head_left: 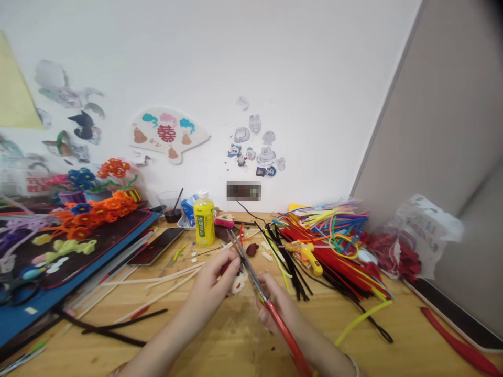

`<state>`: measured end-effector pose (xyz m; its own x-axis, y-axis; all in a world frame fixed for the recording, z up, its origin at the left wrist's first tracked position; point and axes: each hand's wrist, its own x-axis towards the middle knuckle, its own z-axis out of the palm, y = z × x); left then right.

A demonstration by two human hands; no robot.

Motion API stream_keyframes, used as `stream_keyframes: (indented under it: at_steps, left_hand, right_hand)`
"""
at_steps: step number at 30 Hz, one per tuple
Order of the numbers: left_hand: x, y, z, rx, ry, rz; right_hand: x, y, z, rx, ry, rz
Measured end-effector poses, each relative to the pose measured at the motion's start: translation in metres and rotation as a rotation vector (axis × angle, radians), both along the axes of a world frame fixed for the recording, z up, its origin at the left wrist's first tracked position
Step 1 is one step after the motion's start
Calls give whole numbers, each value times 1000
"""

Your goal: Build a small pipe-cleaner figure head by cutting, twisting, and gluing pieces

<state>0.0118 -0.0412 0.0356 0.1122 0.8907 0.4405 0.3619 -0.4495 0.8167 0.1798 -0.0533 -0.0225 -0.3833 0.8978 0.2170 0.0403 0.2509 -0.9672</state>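
The left hand (212, 283) is closed, its fingers (231, 267) pinching a small white and red fuzzy scrap (238, 284), which sits just past the fingertips and is partly hidden by them. The right hand (275, 306) is clenched around a pair of scissors (251, 269) with long red handles. The handles run back past the hand toward the lower edge of the view, and the metal blades reach forward from the hand, just beside the scrap. The two hands are close together above a wooden table (236, 340), with both forearms coming in from the bottom of the view.

Ahead of the left hand stand a yellow bottle (204, 221) and a clear cup (170, 207) with a dark stick in it. To that hand's left lie a phone (155, 246), thin pale sticks (157, 280), and a blue board (39, 309) topped with orange and blue flowers (94, 214) made of fuzzy wire. A bent black wire (113, 327) lies below the left hand.

Ahead and to the right of the right hand is a heaped pile of red, black and yellow fuzzy wires (334, 267), with a yellow glue gun (304, 256) resting on it. Farther right is a crumpled plastic bag (420, 235).
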Motion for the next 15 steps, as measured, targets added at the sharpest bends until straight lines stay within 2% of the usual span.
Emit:
stream_keyframes:
  at_steps: [4,10,12,15]
  left_hand:
    - [0,1,0,1,-2,-11]
    - [1,3,-3,-41,-53,-27]
    - [1,4,-5,-58,-100,-29]
    - [0,5,-6,-65,-160,-9]
  right_hand:
    - [2,5,0,82,-42,21]
    - [2,20,-10,150,-95,-66]
    - [6,24,-8,149,-173,-140]
    - [22,35,-4,168,-415,-372]
